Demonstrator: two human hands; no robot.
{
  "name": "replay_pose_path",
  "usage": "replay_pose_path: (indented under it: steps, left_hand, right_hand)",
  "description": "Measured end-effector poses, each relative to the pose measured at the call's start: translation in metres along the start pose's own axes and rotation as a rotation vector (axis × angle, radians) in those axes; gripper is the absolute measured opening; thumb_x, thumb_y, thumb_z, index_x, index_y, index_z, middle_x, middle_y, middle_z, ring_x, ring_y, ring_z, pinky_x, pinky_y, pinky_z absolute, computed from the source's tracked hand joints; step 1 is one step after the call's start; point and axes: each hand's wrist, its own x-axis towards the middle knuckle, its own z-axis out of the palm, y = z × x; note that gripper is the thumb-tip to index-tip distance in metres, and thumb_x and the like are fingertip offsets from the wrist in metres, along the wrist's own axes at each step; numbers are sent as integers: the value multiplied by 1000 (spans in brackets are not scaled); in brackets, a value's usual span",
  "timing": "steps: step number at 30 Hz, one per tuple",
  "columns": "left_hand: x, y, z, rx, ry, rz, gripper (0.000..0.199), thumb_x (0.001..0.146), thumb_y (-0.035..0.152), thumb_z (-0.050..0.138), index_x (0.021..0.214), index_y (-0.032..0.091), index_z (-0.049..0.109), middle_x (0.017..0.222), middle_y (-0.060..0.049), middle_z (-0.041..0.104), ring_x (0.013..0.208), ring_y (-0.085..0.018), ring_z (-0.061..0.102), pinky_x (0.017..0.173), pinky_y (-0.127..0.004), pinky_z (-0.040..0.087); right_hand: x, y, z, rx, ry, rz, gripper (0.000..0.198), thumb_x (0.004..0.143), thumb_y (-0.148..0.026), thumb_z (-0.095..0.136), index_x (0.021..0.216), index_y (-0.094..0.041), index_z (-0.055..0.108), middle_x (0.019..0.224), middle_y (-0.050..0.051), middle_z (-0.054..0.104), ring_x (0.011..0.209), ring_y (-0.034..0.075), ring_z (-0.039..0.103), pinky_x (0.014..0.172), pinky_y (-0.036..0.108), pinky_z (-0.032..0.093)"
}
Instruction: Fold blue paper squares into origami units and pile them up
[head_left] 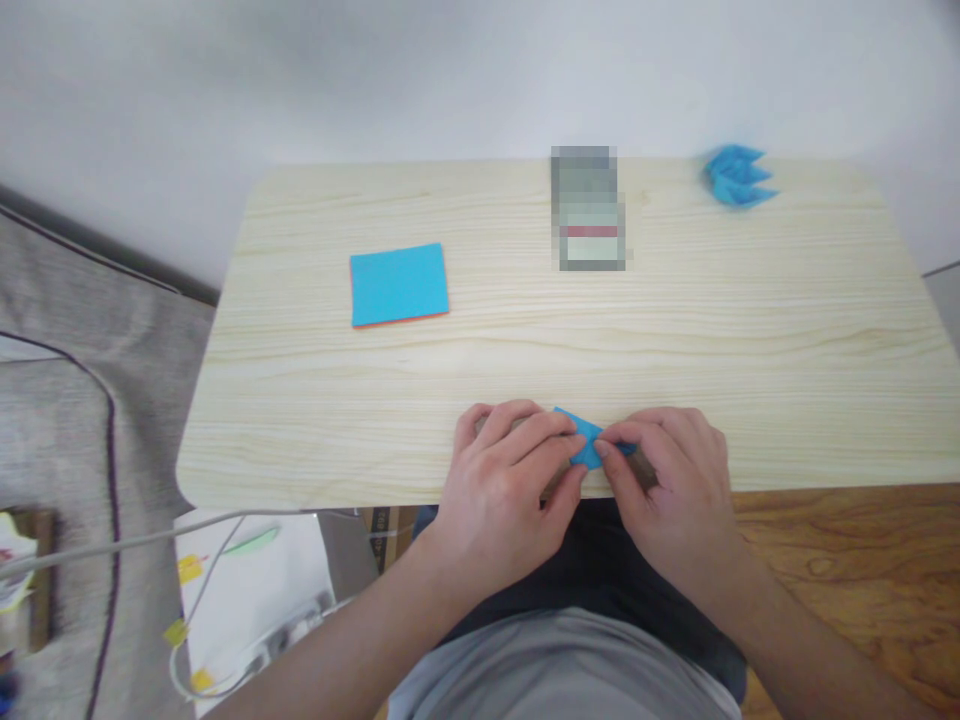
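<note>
A small folded piece of blue paper [587,455] lies between my two hands near the table's front edge. My left hand [514,465] presses on its left part, fingers closed over it and thumb at its near side. From the right, my right hand [667,465] pinches the paper between thumb and index finger. One pointed corner sticks out beyond the left fingertips. Much of the paper is hidden under the fingers.
A stack of blue paper sheets [400,285] with an orange edge below lies on the left of the wooden table [300,400]. A blurred-out device [589,208] is at the back. Several folded blue paper pieces [739,177] sit at the back right. A cable [112,545] runs at lower left.
</note>
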Motion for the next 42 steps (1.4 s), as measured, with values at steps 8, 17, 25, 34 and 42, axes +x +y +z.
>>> replay_pose_path:
  steps: [8,17,25,34,42]
  left_hand:
    - [2,0,1,28,-7,7,16,96,27,67,107,31,76,120,3,76,118,-24,59,104,-49,36]
    - [2,1,1,48,5,27,13,95,29,69,104,31,77,119,2,76,117,-24,60,102,-49,36]
    - [1,2,2,72,3,17,15,96,30,67,107,32,76,122,3,75,120,-25,59,105,-51,35]
    - [2,2,2,65,6,24,14,96,27,66,105,32,76,121,3,75,118,-24,60,103,-49,36]
    - [1,3,3,72,12,22,23,96,27,66,117,33,74,121,3,76,116,-23,60,104,-48,36]
  right_hand:
    - [-1,-5,2,-13,14,41,5,95,-29,67,96,-24,64,97,6,69,97,27,58,87,44,38]
    - [-1,-6,6,-39,42,46,6,96,-29,65,96,-24,61,94,5,69,94,27,57,84,43,37]
    - [-12,-3,4,4,77,19,10,93,-27,70,102,-25,65,103,6,71,100,27,60,91,46,40]
    - [-14,-5,7,-41,121,13,13,90,-25,73,103,-26,70,102,6,71,98,27,60,87,45,41]
    - [-15,-3,9,-59,130,9,16,90,-27,74,105,-27,72,103,7,70,99,27,59,88,46,41]
